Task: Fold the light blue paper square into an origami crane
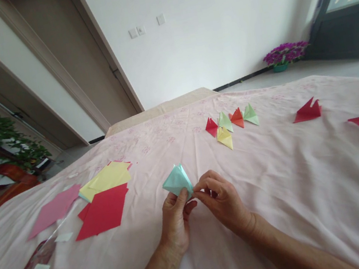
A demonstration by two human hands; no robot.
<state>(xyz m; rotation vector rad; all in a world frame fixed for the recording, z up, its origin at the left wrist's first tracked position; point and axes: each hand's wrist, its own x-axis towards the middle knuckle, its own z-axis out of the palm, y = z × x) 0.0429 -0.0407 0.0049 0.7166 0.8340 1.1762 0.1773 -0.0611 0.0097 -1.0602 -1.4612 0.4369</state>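
Note:
A light blue piece of folded origami paper (pixel 176 181) is held just above the cloth, its pointed tips facing away from me. My left hand (pixel 174 222) grips its lower edge, with the thumb on top and the fingers underneath. My right hand (pixel 221 197) is closed in a pinch at the paper's lower right corner. The fingertips hide the exact fold there.
Yellow sheets (pixel 109 178), red sheets (pixel 105 212) and a pink sheet (pixel 54 210) lie on the left. Folded pieces stand farther off, including a yellow one (pixel 224 137) and a dark red one (pixel 307 111). A pink tablecloth (pixel 276 168) covers the surface.

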